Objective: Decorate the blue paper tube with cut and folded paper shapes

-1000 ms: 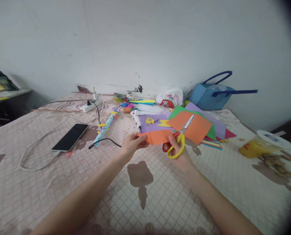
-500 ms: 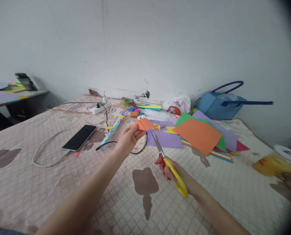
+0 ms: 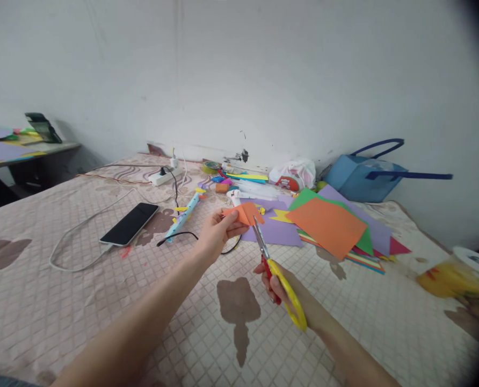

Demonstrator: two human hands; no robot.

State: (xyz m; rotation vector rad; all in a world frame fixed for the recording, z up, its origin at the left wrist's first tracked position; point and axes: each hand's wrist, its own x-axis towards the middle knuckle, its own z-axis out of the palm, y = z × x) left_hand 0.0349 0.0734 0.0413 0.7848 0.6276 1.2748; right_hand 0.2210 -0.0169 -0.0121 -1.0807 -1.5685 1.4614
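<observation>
Between thumb and fingers, my left hand (image 3: 219,228) pinches a small folded piece of orange paper (image 3: 247,213) above the table. My right hand (image 3: 277,282) is closed round the yellow and red handles of a pair of scissors (image 3: 288,298). The blades point up and away, their tips at the right part of the orange paper. Behind lie purple sheets (image 3: 280,231) with yellow scraps, and a white glue gun (image 3: 234,197) partly behind the orange paper. A light blue paper strip (image 3: 187,214) with yellow pieces rests left of my left hand.
A phone (image 3: 130,224) with a white cable lies at left, near a power strip (image 3: 165,176). Stacked coloured sheets (image 3: 328,223) lie at right, with a blue bag (image 3: 362,177) behind them. Tape, clay-like lumps and a plastic bag (image 3: 294,173) line the wall.
My left hand and the orange paper have moved slightly right and toward me. The scissor tips, previously apart from the paper, now meet its edge. More of the glue gun shows.
</observation>
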